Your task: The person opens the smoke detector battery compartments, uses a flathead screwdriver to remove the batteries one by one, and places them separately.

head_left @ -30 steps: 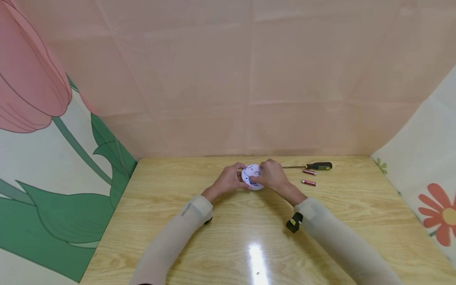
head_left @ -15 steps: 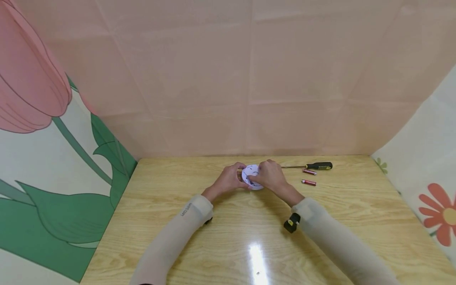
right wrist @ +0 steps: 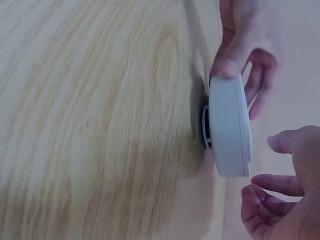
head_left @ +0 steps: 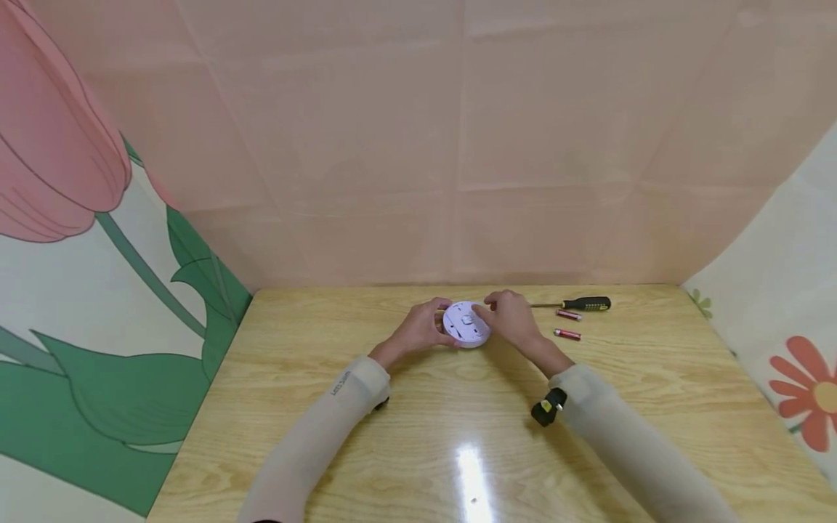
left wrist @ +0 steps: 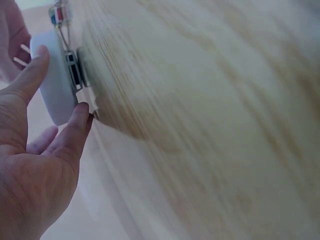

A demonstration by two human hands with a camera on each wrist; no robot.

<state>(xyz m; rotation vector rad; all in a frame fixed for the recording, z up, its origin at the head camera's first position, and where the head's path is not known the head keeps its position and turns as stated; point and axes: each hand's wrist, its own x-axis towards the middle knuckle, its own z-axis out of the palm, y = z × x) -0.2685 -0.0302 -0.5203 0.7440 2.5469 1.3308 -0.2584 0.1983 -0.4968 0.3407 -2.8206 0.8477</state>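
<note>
A white round smoke detector [head_left: 466, 333] stands on the table with its flat back up; in the right wrist view its smooth side [right wrist: 227, 130] shows above a dark slotted base. My left hand [head_left: 418, 326] grips its rim from the left, thumb [left wrist: 37, 70] on one side and fingers on the other. At the right of the detector hovers my right hand [head_left: 515, 319], its fingers loosely bent and holding nothing. A gap shows between the right thumb [right wrist: 282, 141] and the detector in the right wrist view. Small marks on the detector's back are too tiny to read.
Two red batteries [head_left: 567, 335] lie right of my right hand. Behind them rests a screwdriver [head_left: 586, 304] with a black and yellow handle, its shaft pointing left. The wooden table [head_left: 418, 450] ends at a pink cloth backdrop [head_left: 418, 145].
My right hand has lifted off the smoke detector's back and drawn a little to the right, uncovering more of it. The left hand keeps its grip.
</note>
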